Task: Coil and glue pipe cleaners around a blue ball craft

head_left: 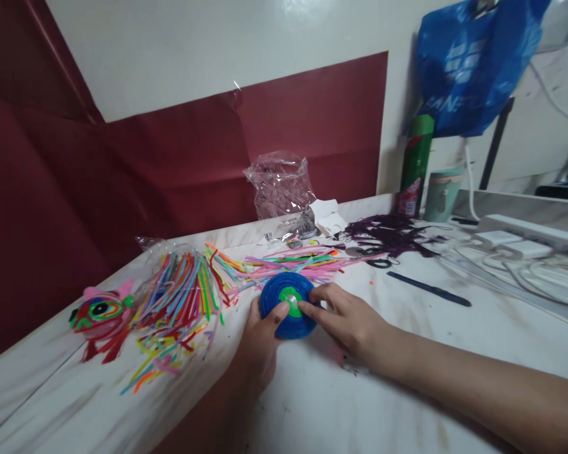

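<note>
Between my two hands is a round blue disc point(300, 328) with a bright green ring and a pale centre, held up above the table. My left hand point(262, 334) grips its lower left edge, thumb lying across the front near the green ring. From the right, my right hand point(343, 315) has its index finger and thumb on the disc's face and edge. The fingers behind the disc are hidden. To the left lies a heap of coloured pipe cleaners point(184, 284), with more pipe cleaners behind the disc.
A colourful fish-like figure point(101, 318) stands at the left. Behind are a crumpled clear plastic bag point(284, 189) and dark purple strands point(388, 233). On the right are a dark flat strip point(428, 290), a green cup point(443, 195), a spray can point(416, 157) and a white power strip point(534, 230) with cables.
</note>
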Tool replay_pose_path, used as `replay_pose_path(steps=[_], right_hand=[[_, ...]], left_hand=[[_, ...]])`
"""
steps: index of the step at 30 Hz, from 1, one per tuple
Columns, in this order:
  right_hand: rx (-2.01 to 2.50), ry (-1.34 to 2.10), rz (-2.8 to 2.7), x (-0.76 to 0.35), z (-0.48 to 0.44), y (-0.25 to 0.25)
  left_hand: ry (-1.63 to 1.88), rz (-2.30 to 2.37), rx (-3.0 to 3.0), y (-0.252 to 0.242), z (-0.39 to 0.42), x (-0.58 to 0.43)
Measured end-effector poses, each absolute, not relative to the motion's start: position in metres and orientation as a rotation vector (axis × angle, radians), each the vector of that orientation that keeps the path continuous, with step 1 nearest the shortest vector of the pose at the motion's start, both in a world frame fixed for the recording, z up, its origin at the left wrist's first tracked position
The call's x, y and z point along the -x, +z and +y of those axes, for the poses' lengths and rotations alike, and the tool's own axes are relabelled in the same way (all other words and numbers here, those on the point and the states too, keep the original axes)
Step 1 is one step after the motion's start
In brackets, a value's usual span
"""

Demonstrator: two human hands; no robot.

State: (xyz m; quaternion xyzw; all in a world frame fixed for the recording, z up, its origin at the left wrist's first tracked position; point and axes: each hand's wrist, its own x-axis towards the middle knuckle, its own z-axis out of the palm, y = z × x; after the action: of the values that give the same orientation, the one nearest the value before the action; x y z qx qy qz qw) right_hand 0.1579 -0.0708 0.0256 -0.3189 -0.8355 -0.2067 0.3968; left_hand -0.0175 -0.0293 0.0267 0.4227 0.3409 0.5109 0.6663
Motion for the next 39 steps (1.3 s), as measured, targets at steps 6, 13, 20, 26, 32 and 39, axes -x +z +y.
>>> replay_pose_path(steps=[6,13,20,26,32,39], right_hand=[[0.778,-0.18,-1.942,-0.156,-0.069,0.029],[0.997,0.148,-1.677,-0.151,-0.071,0.034],[0.93,0.032,-1.742,-0.149,-0.075,0.034],[0.902,-0.025,-1.834,-0.151,-0.075,0.032],[0.924,-0.258,-1.954,-0.152,-0.076,0.029],[0.953,-0.501,-2.084,-0.15,-0.083,0.031]], left_hand=[[1.188,0.819,-0.98,0.024,-0.025,0.019],[1.331,0.971,-1.186,0.015,-0.021,0.017],[1.326,1.0,-1.362,0.014,-0.025,0.018],[1.346,1.031,-1.374,0.014,-0.026,0.017],[1.312,1.031,-1.387,0.013,-0.027,0.018],[1.279,1.047,-1.318,0.018,-0.029,0.017]])
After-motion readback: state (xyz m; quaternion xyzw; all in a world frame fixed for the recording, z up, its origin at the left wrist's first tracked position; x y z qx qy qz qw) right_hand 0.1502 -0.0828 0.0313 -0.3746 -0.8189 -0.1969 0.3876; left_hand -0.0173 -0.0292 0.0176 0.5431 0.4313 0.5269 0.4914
